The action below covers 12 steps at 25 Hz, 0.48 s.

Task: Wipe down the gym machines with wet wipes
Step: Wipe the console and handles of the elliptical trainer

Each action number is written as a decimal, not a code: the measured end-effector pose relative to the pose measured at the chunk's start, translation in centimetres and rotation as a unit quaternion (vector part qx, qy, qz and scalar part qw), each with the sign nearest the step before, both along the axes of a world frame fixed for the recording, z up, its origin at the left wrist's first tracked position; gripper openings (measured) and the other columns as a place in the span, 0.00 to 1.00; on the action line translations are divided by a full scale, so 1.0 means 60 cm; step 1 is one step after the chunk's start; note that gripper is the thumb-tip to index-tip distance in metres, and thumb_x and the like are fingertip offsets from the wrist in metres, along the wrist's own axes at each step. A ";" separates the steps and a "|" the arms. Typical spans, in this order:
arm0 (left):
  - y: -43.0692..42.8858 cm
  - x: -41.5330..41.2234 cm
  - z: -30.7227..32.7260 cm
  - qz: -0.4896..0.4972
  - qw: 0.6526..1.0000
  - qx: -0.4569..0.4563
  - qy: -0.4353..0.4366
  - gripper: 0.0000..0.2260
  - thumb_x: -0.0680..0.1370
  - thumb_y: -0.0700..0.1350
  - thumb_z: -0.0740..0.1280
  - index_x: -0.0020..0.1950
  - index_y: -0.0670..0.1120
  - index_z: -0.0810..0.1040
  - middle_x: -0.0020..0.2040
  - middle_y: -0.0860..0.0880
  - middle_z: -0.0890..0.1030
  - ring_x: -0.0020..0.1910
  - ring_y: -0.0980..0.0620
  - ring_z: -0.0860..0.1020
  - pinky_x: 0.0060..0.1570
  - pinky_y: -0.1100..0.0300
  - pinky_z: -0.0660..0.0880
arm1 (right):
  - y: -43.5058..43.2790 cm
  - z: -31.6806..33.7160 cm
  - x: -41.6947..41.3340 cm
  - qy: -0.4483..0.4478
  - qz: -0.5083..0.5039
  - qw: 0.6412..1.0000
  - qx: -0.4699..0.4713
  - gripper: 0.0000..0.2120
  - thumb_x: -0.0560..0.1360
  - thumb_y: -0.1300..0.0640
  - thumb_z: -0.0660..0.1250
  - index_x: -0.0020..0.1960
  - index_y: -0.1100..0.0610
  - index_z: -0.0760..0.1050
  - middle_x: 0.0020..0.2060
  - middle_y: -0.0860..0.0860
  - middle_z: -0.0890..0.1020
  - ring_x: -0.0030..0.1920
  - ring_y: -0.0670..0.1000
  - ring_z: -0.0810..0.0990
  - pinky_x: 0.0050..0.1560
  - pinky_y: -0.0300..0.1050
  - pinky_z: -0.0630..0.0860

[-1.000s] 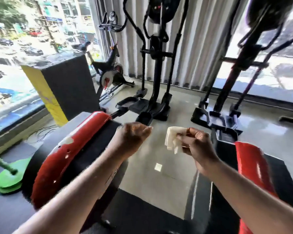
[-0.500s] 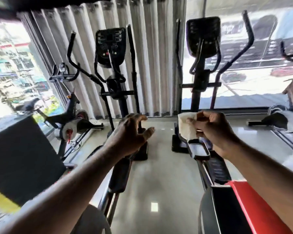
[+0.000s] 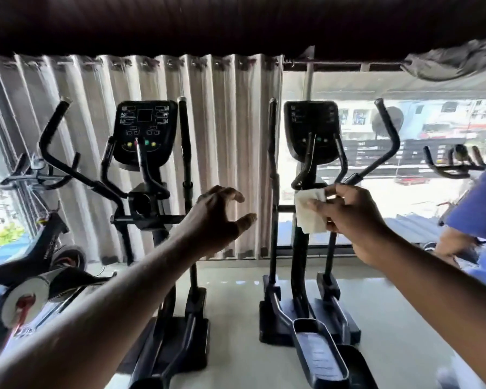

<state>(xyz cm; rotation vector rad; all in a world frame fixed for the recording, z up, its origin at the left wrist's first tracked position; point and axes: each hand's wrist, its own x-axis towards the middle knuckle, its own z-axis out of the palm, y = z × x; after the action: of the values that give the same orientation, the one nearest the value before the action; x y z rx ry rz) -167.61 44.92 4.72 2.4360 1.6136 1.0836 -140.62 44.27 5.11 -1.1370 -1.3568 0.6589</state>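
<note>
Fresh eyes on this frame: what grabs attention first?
The right hand at centre-right pinches a creased white wet wipe, with the empty left hand spread beside it. Behind them stand the left black elliptical machine, before a pale pleated curtain, and the right black elliptical machine, against the bright window.

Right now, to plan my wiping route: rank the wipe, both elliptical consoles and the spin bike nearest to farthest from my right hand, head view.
1. wipe, held in the right hand
2. right console, just above it
3. left console, past the left hand
4. spin bike, far left
</note>
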 end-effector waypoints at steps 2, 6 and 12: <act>0.107 -0.013 0.004 -0.017 1.000 0.015 -0.002 0.22 0.79 0.62 0.71 0.68 0.52 0.78 0.69 0.52 0.77 0.69 0.53 0.74 0.61 0.60 0.66 | 0.090 0.008 -0.005 0.003 -0.004 1.000 0.009 0.05 0.76 0.62 0.77 0.48 0.56 0.81 0.47 0.60 0.87 0.48 0.58 0.87 0.39 0.45 0.84; 0.344 -0.031 0.049 -0.039 0.999 0.011 -0.002 0.21 0.79 0.62 0.72 0.67 0.52 0.79 0.68 0.53 0.78 0.65 0.56 0.75 0.59 0.62 0.68 | 0.294 0.050 -0.015 -0.018 -0.042 0.999 0.010 0.04 0.74 0.62 0.78 0.48 0.57 0.84 0.44 0.57 0.88 0.46 0.58 0.87 0.41 0.54 0.83; 0.625 0.020 0.104 -0.068 0.997 0.023 0.001 0.21 0.79 0.62 0.71 0.66 0.53 0.79 0.66 0.54 0.79 0.59 0.60 0.74 0.52 0.65 0.67 | 0.549 0.097 0.020 -0.031 -0.062 0.996 0.052 0.06 0.74 0.63 0.78 0.43 0.61 0.81 0.32 0.50 0.85 0.34 0.52 0.85 0.37 0.48 0.78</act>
<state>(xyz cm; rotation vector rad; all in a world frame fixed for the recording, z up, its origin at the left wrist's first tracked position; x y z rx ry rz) -166.41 82.43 10.93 2.5327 1.4149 1.1103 -139.42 77.19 10.95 -1.1551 -1.3449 0.4602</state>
